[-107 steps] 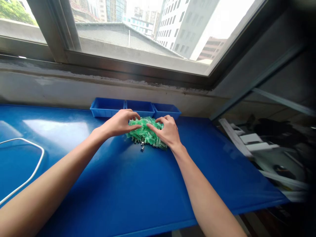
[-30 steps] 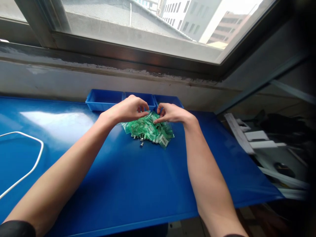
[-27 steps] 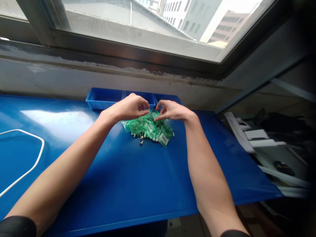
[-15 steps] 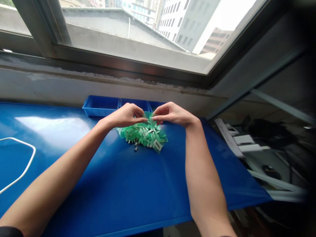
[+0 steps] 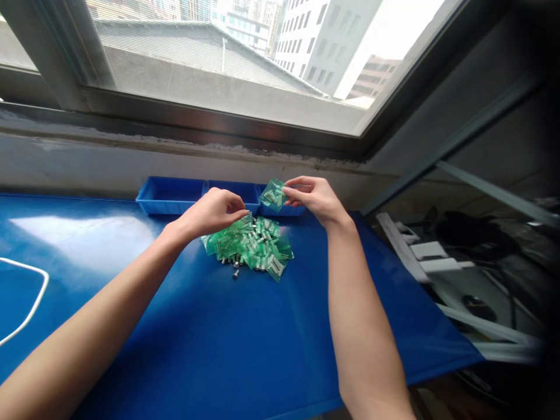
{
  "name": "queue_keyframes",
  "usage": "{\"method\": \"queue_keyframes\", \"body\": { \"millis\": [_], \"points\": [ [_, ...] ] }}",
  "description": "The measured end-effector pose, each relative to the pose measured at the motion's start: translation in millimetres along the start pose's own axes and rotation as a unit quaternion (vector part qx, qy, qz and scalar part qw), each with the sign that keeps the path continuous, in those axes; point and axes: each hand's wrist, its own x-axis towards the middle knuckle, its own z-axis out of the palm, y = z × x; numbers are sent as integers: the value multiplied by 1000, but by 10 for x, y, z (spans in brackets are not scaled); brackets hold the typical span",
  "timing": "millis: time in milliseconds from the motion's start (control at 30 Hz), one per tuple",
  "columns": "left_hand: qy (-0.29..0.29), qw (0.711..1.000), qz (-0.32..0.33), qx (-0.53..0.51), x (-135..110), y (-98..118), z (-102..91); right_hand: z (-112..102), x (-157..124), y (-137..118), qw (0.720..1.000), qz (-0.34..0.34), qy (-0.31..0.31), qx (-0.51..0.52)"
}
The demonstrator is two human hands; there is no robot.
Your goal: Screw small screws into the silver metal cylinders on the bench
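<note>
A pile of small green plastic bags (image 5: pixel 254 248) holding metal parts lies on the blue table (image 5: pixel 219 338). My right hand (image 5: pixel 312 197) pinches one green bag (image 5: pixel 272 195) and holds it up above the far bins. My left hand (image 5: pixel 212 211) rests at the pile's left edge, its fingers curled and pinched on the top of the pile. A few loose metal parts (image 5: pixel 235 272) lie just in front of the pile.
Three shallow blue bins (image 5: pixel 168 196) stand in a row against the wall under the window. A white cable (image 5: pixel 26 303) loops over the table's left side. The table ends at the right, where grey clutter (image 5: pixel 459 262) lies lower down.
My right hand has lifted one green bag off the pile and carried it up toward the bins. My left hand has stayed on the pile. The view has shifted slightly.
</note>
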Motion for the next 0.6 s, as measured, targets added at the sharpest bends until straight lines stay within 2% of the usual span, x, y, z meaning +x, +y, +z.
{"method": "queue_keyframes", "body": {
  "millis": [100,167,267,400,500,600],
  "points": [
    [-16,999,15,50,2,-61,16,24,131,243,989,3,146,6],
    [-31,996,23,82,4,-81,28,64,188,377,979,7,205,-12],
    [-53,991,20,121,4,-87,31,141,212,481,982,31,183,-43],
    [-87,986,37,137,0,-76,5,216,182,438,978,49,148,-138],
    [-85,983,60,148,-4,-29,22,235,163,366,963,39,149,-222],
    [-74,982,99,145,-14,66,110,247,162,354,958,41,137,-250]
  ]
}}
